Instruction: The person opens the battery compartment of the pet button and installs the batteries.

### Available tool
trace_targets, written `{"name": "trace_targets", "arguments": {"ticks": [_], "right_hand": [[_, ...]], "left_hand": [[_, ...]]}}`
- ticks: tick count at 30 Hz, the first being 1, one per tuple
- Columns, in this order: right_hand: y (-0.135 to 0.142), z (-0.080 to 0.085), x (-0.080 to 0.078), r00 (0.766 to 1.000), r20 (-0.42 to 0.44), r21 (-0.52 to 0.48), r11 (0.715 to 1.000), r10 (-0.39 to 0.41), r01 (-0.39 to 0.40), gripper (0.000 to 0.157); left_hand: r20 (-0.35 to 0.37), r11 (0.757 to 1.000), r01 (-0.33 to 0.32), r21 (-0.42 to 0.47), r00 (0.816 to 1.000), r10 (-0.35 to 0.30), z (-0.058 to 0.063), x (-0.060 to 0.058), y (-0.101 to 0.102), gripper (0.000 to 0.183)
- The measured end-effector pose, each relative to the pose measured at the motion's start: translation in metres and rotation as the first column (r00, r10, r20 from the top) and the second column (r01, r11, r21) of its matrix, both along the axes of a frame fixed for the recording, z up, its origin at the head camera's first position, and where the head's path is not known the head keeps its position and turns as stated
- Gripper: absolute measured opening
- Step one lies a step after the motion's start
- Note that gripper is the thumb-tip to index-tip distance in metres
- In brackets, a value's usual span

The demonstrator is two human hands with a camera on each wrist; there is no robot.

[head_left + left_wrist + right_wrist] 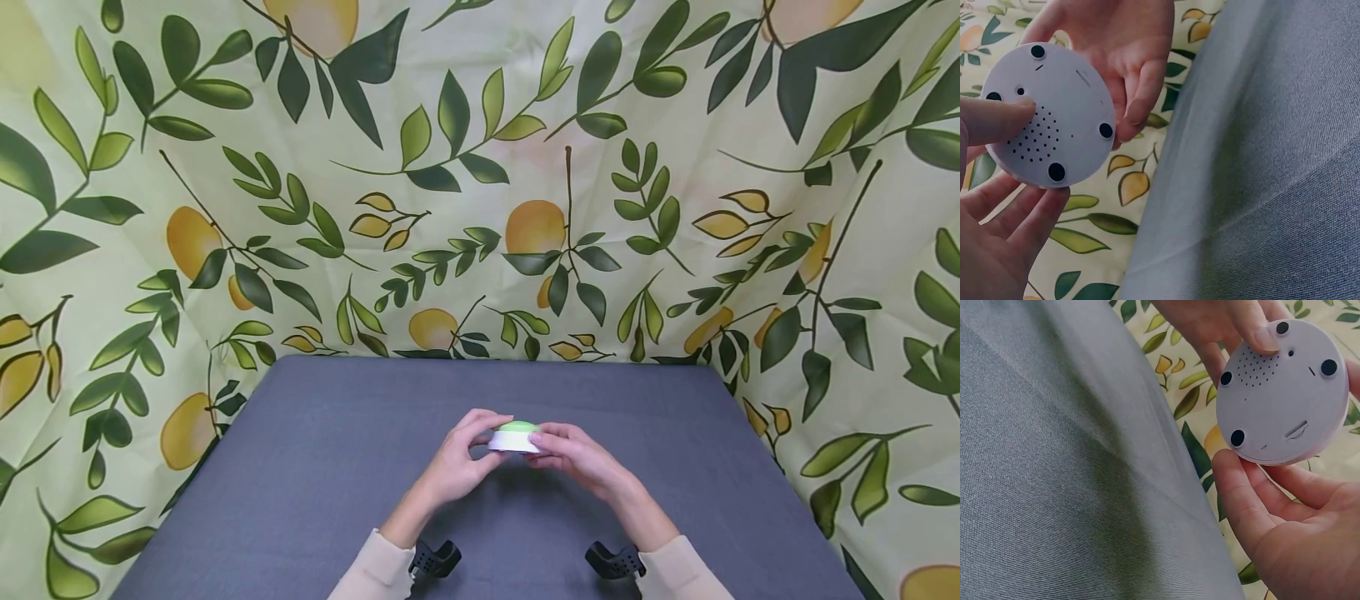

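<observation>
A round white sound button [514, 442] with a green domed top is held up over the table between both hands. My left hand [459, 460] grips its left side, and the thumb lies against the underside. On the other side my right hand [579, 457] holds the rim with its fingers and thumb. The left wrist view shows the flat white underside [1082, 109], with black round feet, a patch of small speaker holes and a small dark hole by the left thumb. In the right wrist view, a short slot [1296, 430] shows near the rim.
A dark grey-blue cloth-covered table [337, 433] spreads beneath the hands. Behind and to both sides hangs a pale curtain [465, 208] printed with leaves and orange fruit. Black wrist straps [437, 558] sit at both cuffs.
</observation>
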State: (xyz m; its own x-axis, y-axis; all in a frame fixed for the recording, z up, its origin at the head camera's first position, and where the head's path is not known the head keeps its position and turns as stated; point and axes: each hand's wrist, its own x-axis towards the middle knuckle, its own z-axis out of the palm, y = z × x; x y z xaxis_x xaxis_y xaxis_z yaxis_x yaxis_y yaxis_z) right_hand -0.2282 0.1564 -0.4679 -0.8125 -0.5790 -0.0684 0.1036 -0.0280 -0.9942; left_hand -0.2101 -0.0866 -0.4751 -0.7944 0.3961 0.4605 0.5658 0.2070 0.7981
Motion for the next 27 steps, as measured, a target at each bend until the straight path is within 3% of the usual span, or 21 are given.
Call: {"name": "trace_targets", "arguments": {"ticks": [12, 21, 27], "right_hand": [[-0.003, -0.002, 0.004, 0.998, -0.037, 0.094, 0.994, -0.051, 0.054, 0.060], [-0.004, -0.005, 0.008, 0.982, -0.150, 0.143, 0.980, -0.114, 0.136, 0.055], [-0.007, -0.002, 0.011, 0.963, -0.217, 0.165, 0.967, -0.158, 0.196, 0.058]], "left_hand": [[0.091, 0.999, 0.038, -0.030, 0.995, -0.036, 0.003, 0.003, -0.002, 0.051], [0.173, 0.999, 0.042, -0.019, 0.984, -0.038, 0.006, 0.002, -0.004, 0.043], [0.241, 0.998, 0.059, -0.025, 0.969, -0.051, 0.005, -0.003, -0.006, 0.052]]}}
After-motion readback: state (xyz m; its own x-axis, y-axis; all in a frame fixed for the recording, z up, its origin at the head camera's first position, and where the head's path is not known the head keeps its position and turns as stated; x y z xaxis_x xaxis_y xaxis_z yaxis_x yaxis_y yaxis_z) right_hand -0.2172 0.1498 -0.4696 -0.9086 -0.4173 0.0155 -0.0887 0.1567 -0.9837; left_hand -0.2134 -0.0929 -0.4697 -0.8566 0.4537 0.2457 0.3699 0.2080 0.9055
